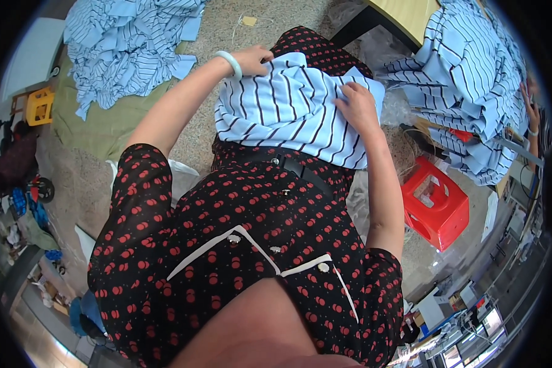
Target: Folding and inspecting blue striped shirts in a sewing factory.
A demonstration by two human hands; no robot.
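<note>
A light blue garment [288, 107] with dark stripes lies bunched across my lap, its plain blue edges turned up along the far side. My left hand [251, 61], with a pale bangle on the wrist, pinches the garment's far left corner with curled fingers. On the right part of the cloth, my right hand [358, 109] has its fingers bent into the fabric, close to a plain blue flap. Folds hide the exact shape of the garment.
A heap of similar striped pieces [135, 49] lies on a green cloth [83, 132] at the far left. More striped pieces [466, 67] are stacked at the right, beside a wooden tabletop [405, 18]. Below them stands a red plastic stool [451, 214]. Another person's hand [530, 107] shows at the right rim.
</note>
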